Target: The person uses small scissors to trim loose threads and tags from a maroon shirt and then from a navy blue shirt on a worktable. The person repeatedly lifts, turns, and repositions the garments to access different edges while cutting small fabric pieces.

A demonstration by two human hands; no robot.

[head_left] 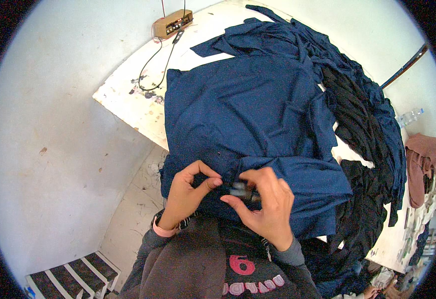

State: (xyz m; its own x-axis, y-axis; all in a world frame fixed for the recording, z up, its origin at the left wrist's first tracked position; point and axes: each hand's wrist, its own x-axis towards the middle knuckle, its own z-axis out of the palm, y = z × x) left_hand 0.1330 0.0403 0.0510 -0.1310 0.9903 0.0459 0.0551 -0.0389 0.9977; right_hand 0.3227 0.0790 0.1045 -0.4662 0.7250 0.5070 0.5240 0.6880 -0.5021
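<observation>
A large piece of navy-blue cloth (238,104) lies spread before me, its near part hanging over the table's edge toward my body. Above its near left part, my left hand (188,192) is closed in a pinch, thumb against forefinger. Whatever sits between those fingertips is too small to make out. My right hand (270,204) curls around a small dark tool with a greyish metal part (243,191), blurred by motion, so its exact kind does not show. The tool's tip points toward the left fingertips, a short gap apart. A tiny dark spot shows on the cloth just beyond.
The white table (133,107) carries a brown box with knobs (173,24) and a looped black cable. More blue cloth and black cloth (352,114) pile along the right. A plastic bottle (410,117) and brownish-pink cloth (422,154) lie farther right. A slatted rack (73,276) stands lower left.
</observation>
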